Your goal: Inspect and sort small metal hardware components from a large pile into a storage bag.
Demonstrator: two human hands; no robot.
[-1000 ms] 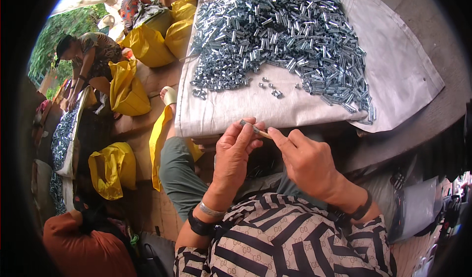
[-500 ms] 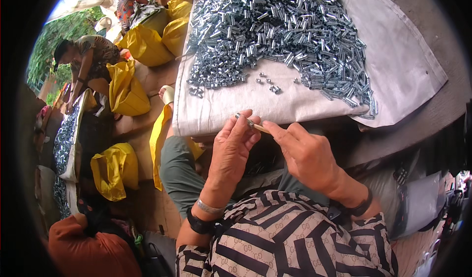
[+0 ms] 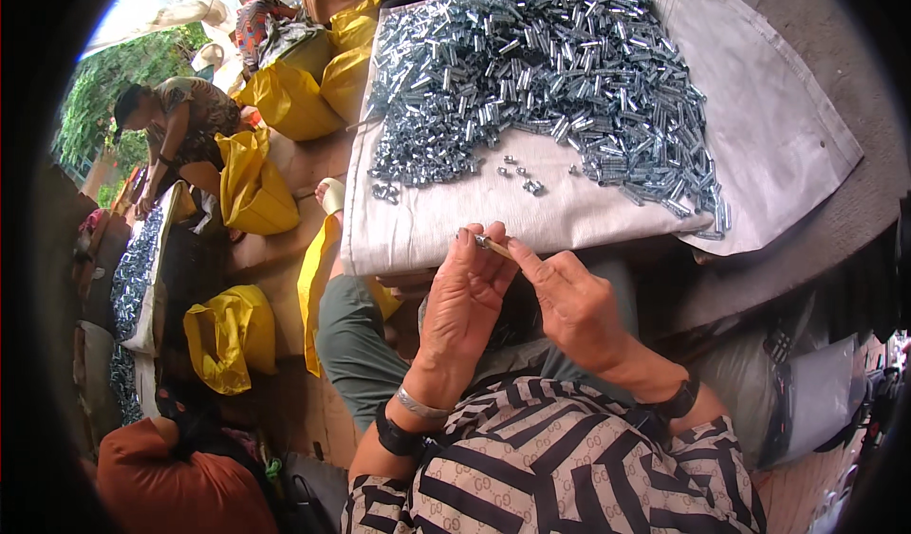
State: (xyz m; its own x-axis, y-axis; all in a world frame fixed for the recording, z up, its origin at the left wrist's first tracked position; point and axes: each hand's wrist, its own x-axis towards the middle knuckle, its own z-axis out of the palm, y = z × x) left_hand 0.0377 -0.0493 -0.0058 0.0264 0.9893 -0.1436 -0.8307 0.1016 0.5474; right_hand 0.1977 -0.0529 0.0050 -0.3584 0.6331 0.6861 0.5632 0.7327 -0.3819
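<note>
My left hand (image 3: 463, 302) is raised just off the near edge of the cloth-covered table, palm turned up. Its thumb and fingertips close around a small silvery metal piece (image 3: 482, 241), partly hidden by the fingers. A thin pale stick (image 3: 501, 249), seemingly wooden, is gripped in my right hand (image 3: 581, 302), with the index finger stretched along it. The stick's tip meets the metal piece; whether it is inside cannot be made out. Beyond my hands, a heap of shiny metal tubes (image 3: 541, 60) covers much of the table, with shorter metal pieces (image 3: 422, 150) at its left.
A pale cloth (image 3: 759, 107) lies under the heap. Several yellow sacks (image 3: 254, 188) stand on the floor at the left. A person (image 3: 180, 121) bends over another trough of metal parts (image 3: 136, 268); an orange sleeve (image 3: 180, 477) shows at the lower left.
My left hand has turned, showing more palm, with its fingers straighter. The metal piece that stuck out past the fingertips now sits lower between them. My right hand still holds the stick.
</note>
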